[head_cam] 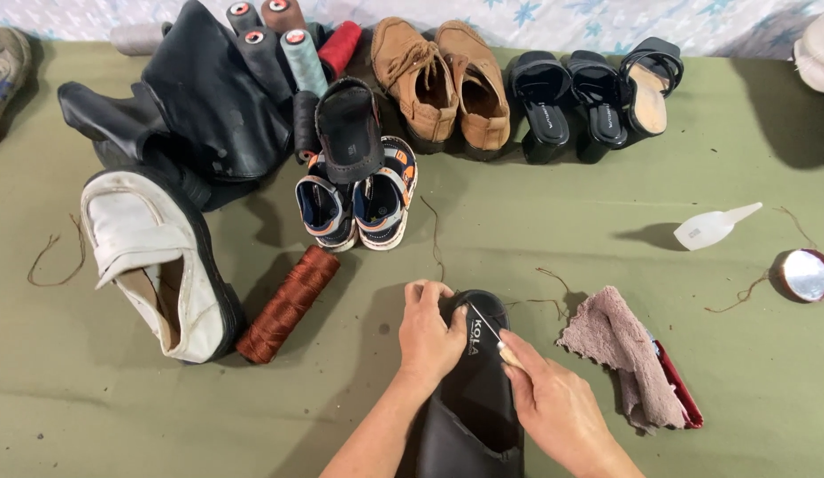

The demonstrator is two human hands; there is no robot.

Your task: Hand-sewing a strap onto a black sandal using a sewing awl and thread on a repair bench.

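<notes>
The black slip-on sandal (472,389) lies on the green counter (739,372), toe pointing away, near its front edge. The left hand (429,336) clamps over the toe, its grip pressed on the sole's edge. The right hand (558,407) pinches a stitching awl (493,336), whose thin needle slants onto the insole at the toe. To stitch well, I judge the left hand should hold the sole firm, fingers out of the needle's line, and the awl should push steadily. A pinkish rag (620,350) lies just right; a brown thread spool (288,303) lies left.
</notes>
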